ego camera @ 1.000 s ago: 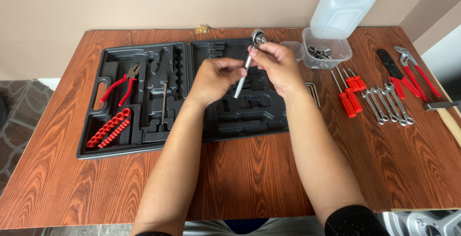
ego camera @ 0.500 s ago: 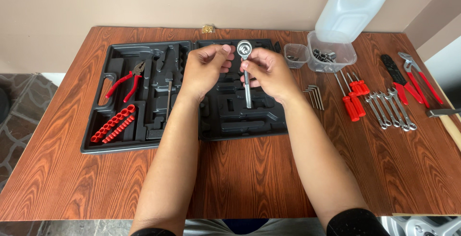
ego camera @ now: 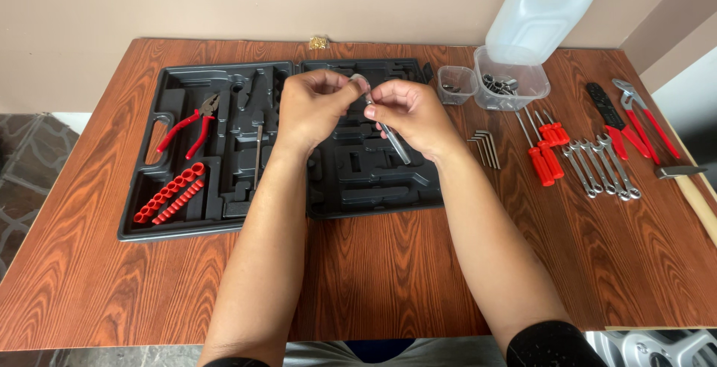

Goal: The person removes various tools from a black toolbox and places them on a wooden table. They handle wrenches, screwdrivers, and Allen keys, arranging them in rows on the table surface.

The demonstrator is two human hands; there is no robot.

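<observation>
Hands (ego camera: 317, 109) (ego camera: 411, 113) together on ratchet (ego camera: 394, 141) above case (ego camera: 373, 180)

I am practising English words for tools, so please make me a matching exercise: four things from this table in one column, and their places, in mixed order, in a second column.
Things:
1. silver metal ratchet wrench
2. red-handled pliers
3. red-handled screwdrivers
4. translucent white plastic jug

Places:
A. at the table's far edge, behind the clear plastic tub
B. held between the left hand and right hand
C. in the left half of the open black plastic tool case
D. on the wooden table, right of the case

Pairs: 1-B, 2-C, 3-D, 4-A
</observation>
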